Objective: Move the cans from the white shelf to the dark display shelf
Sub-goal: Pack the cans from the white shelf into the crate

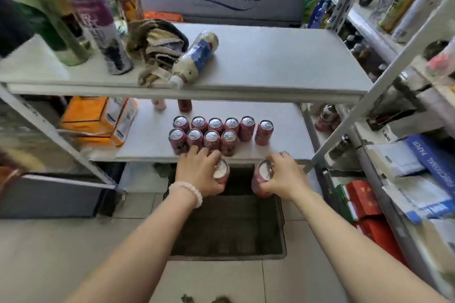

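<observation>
Both hands are clamped on cans: my left hand (200, 173) wraps one red can (221, 171) from above and the side, and my right hand (283, 174) grips a second red can (261, 179) by its body, silver lids facing up. Each held can sits just off the near edge of the white shelf (278, 130), above a dark tray (229, 229) on the tiled floor. Whether this tray belongs to the dark display shelf I cannot tell.

Remaining stock: a far row of five cans (215, 124), a near row of four cans (203, 139) touching one another, and a lone can (264, 131) just right of them. My left fingers (194, 150) lie close to the near row.

Step in hand, as I judge it: carrying the pair clear of the shelf. To do it well I would:
- draw the left hand straight toward me, so the knuckles do not topple the near row;
- hold both cans upright, with the grip on the wall and not the rim;
- keep the two cans apart while lowering, then set each down flat.

The upper shelf board (246, 91) overhangs the stock, so I would retreat low rather than lift. A lying bottle (197, 56) up there rests near its edge.
</observation>
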The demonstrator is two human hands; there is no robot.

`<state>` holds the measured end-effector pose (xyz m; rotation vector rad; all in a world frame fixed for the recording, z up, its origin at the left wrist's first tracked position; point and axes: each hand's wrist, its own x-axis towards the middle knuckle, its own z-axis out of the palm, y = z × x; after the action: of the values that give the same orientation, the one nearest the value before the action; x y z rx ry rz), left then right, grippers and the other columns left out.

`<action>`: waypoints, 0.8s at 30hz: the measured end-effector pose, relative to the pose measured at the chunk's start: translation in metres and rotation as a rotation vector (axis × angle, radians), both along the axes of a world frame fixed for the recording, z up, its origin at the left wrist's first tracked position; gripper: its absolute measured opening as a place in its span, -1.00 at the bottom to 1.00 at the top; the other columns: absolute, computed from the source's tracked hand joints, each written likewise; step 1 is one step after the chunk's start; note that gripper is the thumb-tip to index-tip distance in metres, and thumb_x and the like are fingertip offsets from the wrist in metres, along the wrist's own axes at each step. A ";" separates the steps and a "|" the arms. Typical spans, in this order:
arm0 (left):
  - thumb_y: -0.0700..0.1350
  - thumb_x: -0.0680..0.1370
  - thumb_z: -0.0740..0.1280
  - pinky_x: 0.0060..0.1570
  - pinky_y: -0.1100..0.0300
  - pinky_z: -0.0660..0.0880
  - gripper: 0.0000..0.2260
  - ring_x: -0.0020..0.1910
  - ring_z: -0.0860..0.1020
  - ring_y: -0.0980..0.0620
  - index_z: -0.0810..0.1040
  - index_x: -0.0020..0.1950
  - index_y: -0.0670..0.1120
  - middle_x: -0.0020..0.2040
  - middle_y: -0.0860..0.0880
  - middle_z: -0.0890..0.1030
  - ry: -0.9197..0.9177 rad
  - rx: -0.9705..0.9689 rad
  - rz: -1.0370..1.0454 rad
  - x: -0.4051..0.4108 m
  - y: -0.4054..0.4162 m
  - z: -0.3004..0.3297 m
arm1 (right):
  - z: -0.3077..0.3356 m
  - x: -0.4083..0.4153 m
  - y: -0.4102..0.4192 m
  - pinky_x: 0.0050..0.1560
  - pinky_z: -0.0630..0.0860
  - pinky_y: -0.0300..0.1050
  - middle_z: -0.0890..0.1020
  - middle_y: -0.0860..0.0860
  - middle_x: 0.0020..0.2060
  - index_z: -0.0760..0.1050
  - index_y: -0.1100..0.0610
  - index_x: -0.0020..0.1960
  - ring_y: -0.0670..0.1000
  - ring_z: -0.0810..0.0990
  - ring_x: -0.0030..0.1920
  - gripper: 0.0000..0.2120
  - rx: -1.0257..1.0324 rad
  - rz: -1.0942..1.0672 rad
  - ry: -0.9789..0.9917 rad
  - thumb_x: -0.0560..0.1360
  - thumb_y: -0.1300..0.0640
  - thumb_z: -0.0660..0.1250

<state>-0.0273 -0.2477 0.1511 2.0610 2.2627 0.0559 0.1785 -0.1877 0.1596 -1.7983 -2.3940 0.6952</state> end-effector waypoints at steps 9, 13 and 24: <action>0.23 0.27 0.39 0.07 0.05 0.37 -0.41 0.21 0.39 -0.06 0.37 0.25 0.10 0.15 0.03 0.51 -0.001 -0.075 0.125 -0.023 -0.086 -0.023 | -0.032 -0.031 -0.068 0.03 0.53 -0.02 0.45 -0.03 0.15 0.38 0.04 0.27 0.05 0.50 0.11 -0.34 -0.066 0.108 0.054 0.21 0.01 0.49; 0.22 0.28 0.40 0.09 0.06 0.37 -0.38 0.21 0.38 -0.05 0.35 0.29 0.10 0.15 0.03 0.50 -0.013 -0.100 0.148 -0.041 -0.074 -0.076 | -0.092 -0.056 -0.048 0.00 0.56 -0.01 0.46 -0.03 0.12 0.38 0.03 0.27 0.02 0.50 0.07 -0.36 -0.077 0.145 0.053 0.23 -0.02 0.49; 0.25 0.31 0.36 0.07 0.04 0.36 -0.43 0.20 0.39 -0.07 0.38 0.27 0.10 0.12 0.04 0.52 0.019 0.071 0.134 -0.075 0.022 -0.320 | -0.349 -0.116 0.051 0.00 0.51 -0.04 0.43 0.01 0.15 0.40 0.04 0.23 0.09 0.51 0.08 -0.39 0.021 0.121 0.098 0.22 0.03 0.50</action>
<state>-0.1028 -0.2259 -0.1684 1.9473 2.4421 0.1268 0.0622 -0.1363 -0.1895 -1.5839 -2.4516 0.7477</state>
